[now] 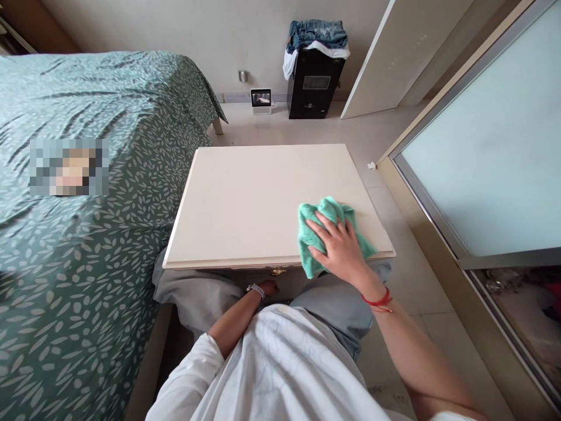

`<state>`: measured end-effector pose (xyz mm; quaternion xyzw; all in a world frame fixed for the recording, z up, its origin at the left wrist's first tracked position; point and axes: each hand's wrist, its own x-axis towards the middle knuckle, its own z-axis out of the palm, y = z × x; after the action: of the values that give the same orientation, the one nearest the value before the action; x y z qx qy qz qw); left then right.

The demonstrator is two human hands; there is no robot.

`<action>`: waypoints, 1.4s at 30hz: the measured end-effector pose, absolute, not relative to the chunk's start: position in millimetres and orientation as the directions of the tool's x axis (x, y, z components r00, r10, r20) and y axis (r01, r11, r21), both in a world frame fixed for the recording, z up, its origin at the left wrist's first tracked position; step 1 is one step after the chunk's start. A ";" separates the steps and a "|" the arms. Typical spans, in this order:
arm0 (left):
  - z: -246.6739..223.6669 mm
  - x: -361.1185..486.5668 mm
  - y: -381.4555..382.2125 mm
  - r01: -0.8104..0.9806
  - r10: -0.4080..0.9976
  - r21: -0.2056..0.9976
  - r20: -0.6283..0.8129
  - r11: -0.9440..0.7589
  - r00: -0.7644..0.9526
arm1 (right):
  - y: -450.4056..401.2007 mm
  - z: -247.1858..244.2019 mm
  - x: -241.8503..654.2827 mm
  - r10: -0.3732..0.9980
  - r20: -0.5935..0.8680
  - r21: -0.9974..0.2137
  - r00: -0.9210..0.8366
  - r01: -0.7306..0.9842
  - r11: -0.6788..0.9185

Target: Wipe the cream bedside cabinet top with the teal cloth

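My right hand lies flat on a green cloth, pressing it onto the near right part of a cream bedside cabinet top. A red string circles that wrist. My left hand is low in front of the cabinet, just under the top's front edge beside a small brass pull. Only the back of this hand and a wrist watch show, so its fingers are hidden. My knees in grey trousers press against the cabinet front.
A bed with a green leaf-print cover stands tight against the cabinet's left side. A frosted sliding glass door runs along the right. At the far wall stand a black box topped with folded clothes and a small screen.
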<state>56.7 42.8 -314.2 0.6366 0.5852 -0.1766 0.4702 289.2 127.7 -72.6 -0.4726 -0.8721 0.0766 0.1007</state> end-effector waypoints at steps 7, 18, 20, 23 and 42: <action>-337.7 54.0 42.6 0.930 0.503 0.333 -0.837 0.157 0.215 | 145.4 -85.6 376.4 0.947 0.181 -0.272 -0.266 0.912 0.308; -347.3 54.9 43.4 0.931 0.488 0.331 -0.845 0.152 0.220 | 248.6 -104.2 393.0 0.970 0.191 -0.418 -0.148 0.882 0.217; -348.1 55.6 43.9 0.932 0.483 0.329 -0.847 0.151 0.221 | 275.2 -102.1 381.1 0.970 0.194 -0.396 -0.145 0.893 0.213; -348.2 55.8 43.9 0.932 0.480 0.329 -0.849 0.152 0.221 | 314.4 -94.3 358.8 0.981 0.157 -0.353 -0.115 0.921 0.165; -342.5 58.1 43.4 0.923 0.433 0.340 -0.870 0.179 0.236 | 421.5 -42.9 248.4 0.998 0.013 -0.263 -0.060 0.963 0.061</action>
<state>58.1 43.4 -342.5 0.5946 0.5702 -0.2381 0.5144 248.4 421.5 -42.9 -0.6789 -0.7221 0.0921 0.0959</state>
